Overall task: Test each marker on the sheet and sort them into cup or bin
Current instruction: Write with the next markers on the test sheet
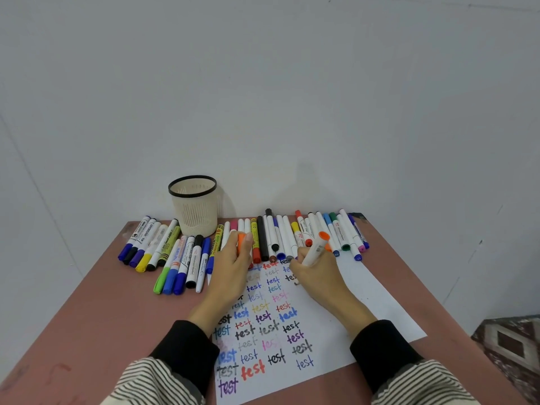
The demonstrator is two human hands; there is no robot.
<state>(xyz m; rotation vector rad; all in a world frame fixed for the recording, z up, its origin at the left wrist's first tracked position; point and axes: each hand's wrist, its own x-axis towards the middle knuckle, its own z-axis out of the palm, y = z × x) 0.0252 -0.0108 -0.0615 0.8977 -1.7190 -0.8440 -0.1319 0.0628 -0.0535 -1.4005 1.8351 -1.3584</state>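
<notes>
Writing on the sheet (344, 311), the right hand (317, 276) grips a white-barrelled orange marker (315, 248) mid-barrel, fingers curled round it, orange end tilted up and away toward the back row. The tip is hidden behind the hand, so contact with the paper cannot be confirmed. The left hand (233, 264) lies at the sheet's upper left edge, its fingers wrapped round the orange cap (241, 241), its wrist low over the paper.

Handling judgement: the marker looks light, rigid, smooth plastic, a bit slippery; a mid-barrel pinch near the tip suits writing, and a plain grasp anywhere on the barrel suits dropping it. It is not fragile, though an uncapped tip could smear the sheet or a sleeve (382, 355).

Both forearms reach forward from the bottom of the frame and converge on the top of the sheet, which is already full of coloured "test" words. The mesh cup (194, 211) stands upright at the back left of the table (96, 325), well apart from both hands, with nothing visible inside. Rows of capped markers (181, 258) lie beside it and along the far edge. No bin is in view.
</notes>
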